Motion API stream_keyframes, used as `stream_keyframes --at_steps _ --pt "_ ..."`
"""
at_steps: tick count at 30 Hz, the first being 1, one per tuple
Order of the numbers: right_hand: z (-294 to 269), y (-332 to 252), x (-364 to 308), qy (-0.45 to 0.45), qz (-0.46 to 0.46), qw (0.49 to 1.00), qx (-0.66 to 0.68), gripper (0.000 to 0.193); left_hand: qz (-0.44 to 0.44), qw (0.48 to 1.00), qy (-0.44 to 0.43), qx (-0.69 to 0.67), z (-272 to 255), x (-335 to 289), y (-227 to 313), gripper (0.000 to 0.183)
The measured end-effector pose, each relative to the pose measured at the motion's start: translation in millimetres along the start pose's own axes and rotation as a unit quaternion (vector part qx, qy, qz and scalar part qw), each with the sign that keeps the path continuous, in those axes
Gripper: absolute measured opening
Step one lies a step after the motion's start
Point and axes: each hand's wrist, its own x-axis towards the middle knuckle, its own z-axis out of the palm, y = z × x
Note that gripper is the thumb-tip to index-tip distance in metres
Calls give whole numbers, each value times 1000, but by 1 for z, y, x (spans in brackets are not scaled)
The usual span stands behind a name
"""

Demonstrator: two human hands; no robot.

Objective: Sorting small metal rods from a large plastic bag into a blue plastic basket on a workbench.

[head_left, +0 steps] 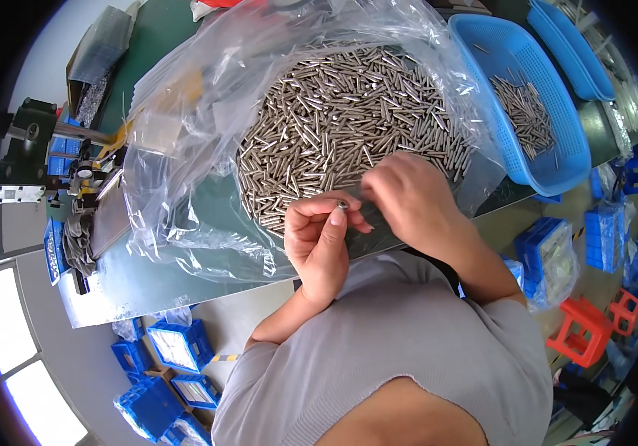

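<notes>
My left hand [320, 241] is closed at the near edge of the pile, thumb against the bent index finger. A small metal pin [342, 204] is pinched there, seen nearly end-on. Just to its right, my right hand [406, 195] hangs over the pile with curled, slightly blurred fingers; its fingertips point down and what they hold, if anything, is hidden. Beneath and beyond both hands spreads a large heap of slim silvery metal pins [348, 111], lying loose on a clear plastic sheet or bag [185, 178].
To the right of the heap stands a blue perforated basket [568, 160] with a smaller batch of pins [523, 111]. Another blue basket [575, 52] is behind it. Metal bench equipment [33, 149] stands at the left of the green table [111, 286]. Blue crates [181, 342] and red stools [583, 331] occupy the floor.
</notes>
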Motion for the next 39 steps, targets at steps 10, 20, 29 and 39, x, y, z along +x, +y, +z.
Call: stream_keyframes --at_steps 10,20,29,39 --pt "-11 -11 -7 49 195 857 474 6 -56 995 -70 33 1 1 3 9" --pt "-18 -6 -5 59 81 944 316 7 -71 994 -70 32 -1 -1 3 9" --pt "-10 -5 -11 62 127 892 429 4 -74 994 -72 31 1 0 3 9" --pt "-3 -10 -13 89 136 884 438 4 -79 993 -78 39 1 -1 3 10"
